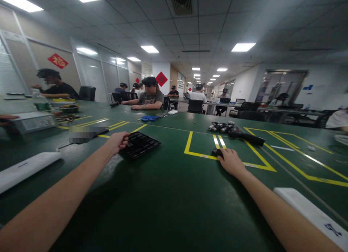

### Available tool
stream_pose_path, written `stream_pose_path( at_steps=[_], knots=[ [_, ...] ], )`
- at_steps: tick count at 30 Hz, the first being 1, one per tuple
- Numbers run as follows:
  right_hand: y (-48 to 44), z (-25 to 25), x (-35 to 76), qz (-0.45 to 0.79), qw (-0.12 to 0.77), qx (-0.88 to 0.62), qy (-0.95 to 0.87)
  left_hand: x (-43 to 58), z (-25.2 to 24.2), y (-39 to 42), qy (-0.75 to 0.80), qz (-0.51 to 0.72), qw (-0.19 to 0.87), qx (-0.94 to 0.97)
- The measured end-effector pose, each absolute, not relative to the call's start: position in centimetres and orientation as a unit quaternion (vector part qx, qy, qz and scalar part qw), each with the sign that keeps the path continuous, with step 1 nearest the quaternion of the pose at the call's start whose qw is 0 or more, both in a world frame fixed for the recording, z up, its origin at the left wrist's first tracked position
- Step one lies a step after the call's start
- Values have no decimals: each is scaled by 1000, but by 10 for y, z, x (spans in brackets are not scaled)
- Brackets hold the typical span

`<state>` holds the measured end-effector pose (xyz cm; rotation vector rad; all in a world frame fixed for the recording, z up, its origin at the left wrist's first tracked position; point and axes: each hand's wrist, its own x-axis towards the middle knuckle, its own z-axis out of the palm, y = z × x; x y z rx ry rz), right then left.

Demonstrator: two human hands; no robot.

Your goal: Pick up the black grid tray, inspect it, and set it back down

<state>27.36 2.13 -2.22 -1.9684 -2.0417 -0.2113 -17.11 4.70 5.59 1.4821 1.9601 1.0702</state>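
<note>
My left hand (117, 143) is closed on the left edge of a flat black plastic panel (141, 144) with a grid of ribs, tilted just above or against the green table. The fingers of my right hand (231, 160) are closed round a small black object (216, 152) at the near line of a yellow taped square. What kind of object it is does not show, since the hand covers part of it. Beyond my right hand lie a bundle of black cables (223, 127) and a long black handle-like piece (248, 137).
The green table (163, 201) carries yellow tape lines. White bars lie at left (29, 168) and right (304, 212). A white box (34, 122), a dark flat device (98, 132) and blue gloves (149, 118) sit farther back. Another person (149, 96) sits across the table.
</note>
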Motion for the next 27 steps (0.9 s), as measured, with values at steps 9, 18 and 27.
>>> stream_pose_path(
  at_steps=[9,18,27],
  knots=[
    [22,-24,275,-68,148,-690,-706,-193,38,53,764,67,-10,642],
    [21,-25,275,-77,153,-688,-706,-178,43,56,764,35,-12,644],
    [16,-17,247,13,239,-662,-710,-147,33,41,737,127,-10,664]
  ],
)
